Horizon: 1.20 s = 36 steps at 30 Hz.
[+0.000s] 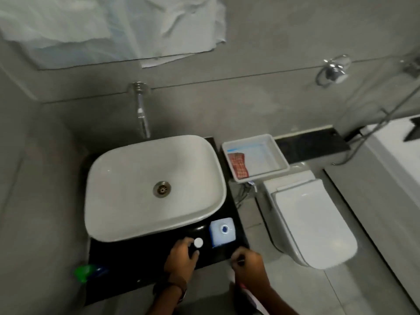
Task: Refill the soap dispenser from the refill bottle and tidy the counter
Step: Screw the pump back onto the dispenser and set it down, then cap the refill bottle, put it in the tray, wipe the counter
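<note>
The soap dispenser (222, 231), a white and pale-blue box with a blue round button on top, stands on the black counter (127, 258) by the basin's front right corner. Just to its left is a round white cap (198, 242), seemingly the top of a dark refill bottle seen from above. My left hand (181, 258) curls its fingers and thumb around that bottle below the cap. At the counter's front right edge, my right hand (247, 267) has curled fingers that pinch a small thin dark thing. Something pinkish (246, 291) shows under that wrist.
A white basin (109, 201) with a drain fills most of the counter, under a wall spout (142, 114). A green and blue item (89, 271) sits at the counter's front left. A white tray (270, 164) with a reddish packet lies behind; a toilet (311, 223) stands right.
</note>
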{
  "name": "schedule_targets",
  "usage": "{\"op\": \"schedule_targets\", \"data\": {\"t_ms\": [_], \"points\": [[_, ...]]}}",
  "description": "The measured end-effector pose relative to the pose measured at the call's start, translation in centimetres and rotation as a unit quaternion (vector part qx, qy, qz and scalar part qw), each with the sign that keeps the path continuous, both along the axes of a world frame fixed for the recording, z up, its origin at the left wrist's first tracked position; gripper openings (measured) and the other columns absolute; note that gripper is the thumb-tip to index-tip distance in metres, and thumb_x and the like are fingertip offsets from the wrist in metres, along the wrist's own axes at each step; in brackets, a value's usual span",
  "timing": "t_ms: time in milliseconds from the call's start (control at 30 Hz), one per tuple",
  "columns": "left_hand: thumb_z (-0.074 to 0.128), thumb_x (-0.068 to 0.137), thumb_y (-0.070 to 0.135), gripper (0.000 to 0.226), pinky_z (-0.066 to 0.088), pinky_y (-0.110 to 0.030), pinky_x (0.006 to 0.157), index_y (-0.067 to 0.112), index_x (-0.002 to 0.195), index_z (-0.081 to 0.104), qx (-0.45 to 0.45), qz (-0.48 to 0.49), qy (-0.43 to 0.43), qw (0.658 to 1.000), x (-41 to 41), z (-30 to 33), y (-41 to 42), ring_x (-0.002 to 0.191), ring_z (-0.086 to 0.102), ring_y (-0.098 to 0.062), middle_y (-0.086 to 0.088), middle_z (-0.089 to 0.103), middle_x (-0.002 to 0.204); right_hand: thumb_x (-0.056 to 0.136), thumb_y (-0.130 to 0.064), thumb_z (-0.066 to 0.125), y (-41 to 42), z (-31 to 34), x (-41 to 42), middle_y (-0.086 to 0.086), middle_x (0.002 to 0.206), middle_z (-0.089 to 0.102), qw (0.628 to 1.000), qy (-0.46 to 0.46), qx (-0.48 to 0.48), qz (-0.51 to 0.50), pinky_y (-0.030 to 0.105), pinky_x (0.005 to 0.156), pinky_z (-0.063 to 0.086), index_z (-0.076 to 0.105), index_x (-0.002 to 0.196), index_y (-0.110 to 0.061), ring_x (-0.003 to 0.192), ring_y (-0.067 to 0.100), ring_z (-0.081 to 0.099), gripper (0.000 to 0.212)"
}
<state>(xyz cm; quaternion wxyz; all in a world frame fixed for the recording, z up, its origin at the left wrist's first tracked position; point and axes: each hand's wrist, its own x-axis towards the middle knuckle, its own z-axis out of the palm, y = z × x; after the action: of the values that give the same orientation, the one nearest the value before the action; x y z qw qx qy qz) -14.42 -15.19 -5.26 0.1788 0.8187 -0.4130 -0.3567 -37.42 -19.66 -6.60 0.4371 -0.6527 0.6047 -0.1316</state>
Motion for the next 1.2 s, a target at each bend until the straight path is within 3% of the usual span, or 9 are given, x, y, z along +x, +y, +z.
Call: {"op": "schedule_targets", "data": {"t_ms": [100, 200, 267, 367, 533, 733, 1000, 1100, 1200], "points": [[0.077, 0.081, 0.029, 0.044, 0.053, -0.035, 0.083, 0.024, 0.123, 0.065, 0.009, -0.041, -0.062, 0.997, -1.1, -0.7, -1.8, 0.109, 0.066, -0.025, -0.001, 0.062, 0.122, 0.068, -0.009, 0.083, -2.2, 0.9, -0.9, -0.006, 0.090, 0.070, 0.999, -0.039, 0.004, -0.037, 0.037, 0.079, 0.059, 0.062, 0.090, -0.023, 0.084, 0.015, 0.070, 0.033], [0.077, 0.081, 0.029, 0.040, 0.055, -0.037, 0.080, 0.025, 0.120, 0.066, 0.015, -0.060, -0.097, 0.993, -1.4, -1.4, -2.5, 0.106, 0.067, -0.027, -0.001, 0.063, 0.122, 0.064, -0.009, 0.091, -4.3, 1.5, 0.0, -0.006, 0.129, 0.064, 0.995, -0.094, 0.044, 0.009, 0.029, 0.100, 0.056, 0.056, 0.136, -0.020, 0.118, 0.009, 0.065, 0.081], [0.075, 0.082, 0.027, 0.033, 0.055, -0.039, 0.082, 0.024, 0.114, 0.069, 0.007, -0.072, -0.108, 0.992, -1.3, -1.9, -2.6, 0.104, 0.068, -0.027, -0.003, 0.066, 0.117, 0.064, -0.010, 0.093, -5.2, 1.5, 0.7, -0.010, 0.141, 0.059, 0.990, -0.118, 0.061, 0.049, 0.024, 0.105, 0.053, 0.046, 0.150, -0.026, 0.129, 0.003, 0.059, 0.099], [0.072, 0.085, 0.028, 0.025, 0.054, -0.038, 0.081, 0.022, 0.109, 0.070, -0.003, -0.078, -0.118, 0.990, -1.0, -2.3, -2.6, 0.103, 0.068, -0.029, -0.005, 0.070, 0.113, 0.066, -0.015, 0.093, -6.1, 1.4, 1.6, -0.019, 0.134, 0.062, 0.989, -0.119, 0.050, 0.079, 0.012, 0.098, 0.052, 0.048, 0.145, -0.039, 0.123, -0.006, 0.060, 0.094], [0.076, 0.083, 0.027, 0.023, 0.054, -0.033, 0.078, 0.021, 0.106, 0.075, -0.040, -0.053, -0.081, 0.994, -1.2, -0.2, -2.1, 0.098, 0.071, -0.026, -0.002, 0.074, 0.106, 0.065, -0.014, 0.094, -6.7, 1.8, 1.4, -0.008, 0.120, 0.071, 0.988, -0.139, 0.011, 0.065, 0.037, 0.098, 0.059, 0.060, 0.131, -0.026, 0.116, 0.009, 0.069, 0.075], [0.088, 0.072, 0.019, 0.036, 0.044, -0.001, 0.078, 0.040, 0.097, 0.074, -0.217, 0.017, -0.022, 0.976, -0.5, 9.8, -1.8, 0.093, 0.068, 0.004, 0.026, 0.071, 0.091, 0.057, -0.032, 0.101, -6.0, 5.6, 1.0, -0.018, 0.120, 0.074, 0.989, -0.141, -0.044, 0.029, 0.037, 0.097, 0.060, 0.065, 0.126, -0.040, 0.112, 0.000, 0.070, 0.078], [0.087, 0.077, 0.016, 0.029, 0.059, -0.021, 0.079, 0.020, 0.104, 0.079, -0.455, -0.101, -0.008, 0.885, 1.6, 28.6, -7.4, 0.095, 0.072, -0.005, 0.012, 0.075, 0.104, 0.053, -0.055, 0.099, -9.7, 21.1, 4.2, -0.031, 0.111, 0.073, 0.959, -0.194, -0.200, 0.051, 0.011, 0.080, 0.058, 0.062, 0.122, -0.062, 0.101, -0.006, 0.071, 0.078], [0.085, 0.080, 0.016, 0.029, 0.058, -0.019, 0.084, 0.028, 0.105, 0.078, -0.498, -0.111, 0.043, 0.859, 2.5, 34.1, -8.9, 0.097, 0.074, -0.009, 0.012, 0.075, 0.106, 0.054, -0.054, 0.099, -11.3, 27.1, 5.6, -0.019, 0.103, 0.078, 0.942, -0.218, -0.248, 0.056, 0.026, 0.076, 0.065, 0.066, 0.121, -0.058, 0.090, 0.004, 0.075, 0.075], [0.080, 0.083, 0.016, 0.023, 0.057, -0.017, 0.085, 0.024, 0.105, 0.078, -0.528, -0.166, -0.004, 0.833, 3.2, 38.3, -10.4, 0.098, 0.073, -0.006, 0.010, 0.075, 0.106, 0.052, -0.052, 0.100, -12.3, 31.5, 6.4, -0.012, 0.101, 0.079, 0.933, -0.227, -0.273, 0.066, 0.040, 0.074, 0.066, 0.067, 0.121, -0.057, 0.088, 0.015, 0.076, 0.077]]}}
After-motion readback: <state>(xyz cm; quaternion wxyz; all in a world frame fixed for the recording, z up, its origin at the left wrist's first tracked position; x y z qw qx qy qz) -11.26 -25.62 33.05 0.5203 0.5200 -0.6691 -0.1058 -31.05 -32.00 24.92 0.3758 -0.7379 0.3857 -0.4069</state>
